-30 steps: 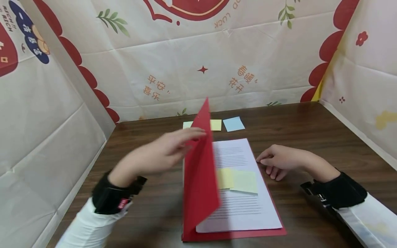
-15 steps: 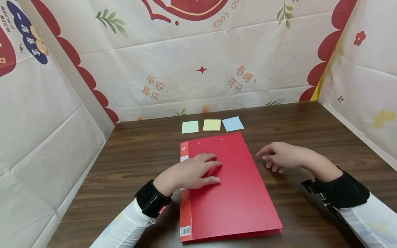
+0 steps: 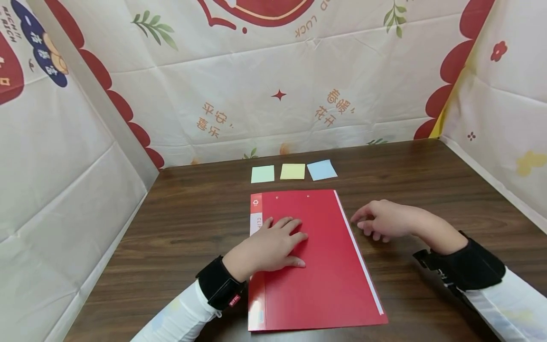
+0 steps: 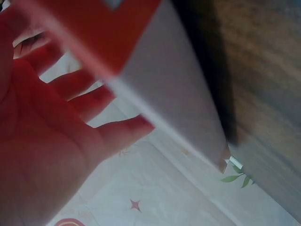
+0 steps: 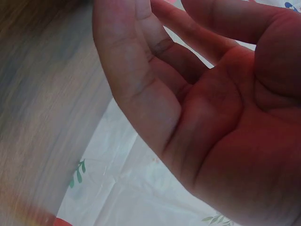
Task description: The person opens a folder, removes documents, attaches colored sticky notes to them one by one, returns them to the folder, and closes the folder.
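A red clip folder lies closed on the table, its orange-and-white spine toward the left. A thin strip of white paper peeks out along its right edge; the other sheets inside are hidden by the cover. My left hand rests on the cover near the spine with fingers spread. To the right of the folder, my right hand hovers low by the table, fingers loosely bent around nothing. The right wrist view shows the bare palm.
Behind the folder lie three sticky notes in a row: green, yellow and blue. The brown wooden table is bounded by printed white cloth at the back and sides.
My left hand has swung the red cover over from left to right, covering the printed pages and the notes on them, then settled on it. The right hand has barely moved.
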The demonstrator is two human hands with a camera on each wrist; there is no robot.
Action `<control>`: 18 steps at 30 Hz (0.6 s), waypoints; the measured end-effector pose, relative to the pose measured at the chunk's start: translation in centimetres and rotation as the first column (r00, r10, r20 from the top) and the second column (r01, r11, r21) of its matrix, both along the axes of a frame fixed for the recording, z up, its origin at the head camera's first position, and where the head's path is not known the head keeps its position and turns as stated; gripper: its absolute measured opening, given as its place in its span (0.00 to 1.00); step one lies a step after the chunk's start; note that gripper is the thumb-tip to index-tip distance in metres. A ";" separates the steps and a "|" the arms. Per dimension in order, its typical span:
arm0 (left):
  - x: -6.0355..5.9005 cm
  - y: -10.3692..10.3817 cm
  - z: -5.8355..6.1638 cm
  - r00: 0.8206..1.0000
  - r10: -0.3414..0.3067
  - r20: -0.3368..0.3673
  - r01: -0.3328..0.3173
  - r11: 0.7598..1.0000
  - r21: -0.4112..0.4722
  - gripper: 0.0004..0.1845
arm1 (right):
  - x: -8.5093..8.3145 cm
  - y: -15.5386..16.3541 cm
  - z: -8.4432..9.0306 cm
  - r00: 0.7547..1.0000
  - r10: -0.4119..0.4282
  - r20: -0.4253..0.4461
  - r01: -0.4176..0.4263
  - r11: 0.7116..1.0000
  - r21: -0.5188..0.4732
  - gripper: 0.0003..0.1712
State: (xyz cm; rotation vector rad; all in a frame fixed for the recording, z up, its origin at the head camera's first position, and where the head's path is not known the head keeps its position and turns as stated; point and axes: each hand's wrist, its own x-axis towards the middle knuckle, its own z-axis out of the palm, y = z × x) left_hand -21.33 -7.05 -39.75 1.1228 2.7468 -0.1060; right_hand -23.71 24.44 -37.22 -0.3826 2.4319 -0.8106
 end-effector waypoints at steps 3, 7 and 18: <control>0.0 0.0 -0.3 1.000 -0.001 -0.014 0.001 1.000 0.005 0.39 | 0.1 -0.4 0.0 1.000 0.015 -0.014 -0.015 1.000 0.013 0.20; -0.1 -0.3 -0.2 1.000 0.000 0.000 0.000 0.999 0.037 0.39 | 0.3 -0.7 0.1 0.998 0.038 -0.044 -0.036 0.999 0.033 0.21; -1.1 -1.7 1.2 1.000 0.027 -0.014 -0.023 0.979 0.200 0.31 | 1.3 -1.2 1.3 0.931 0.022 -0.365 0.011 0.996 0.089 0.20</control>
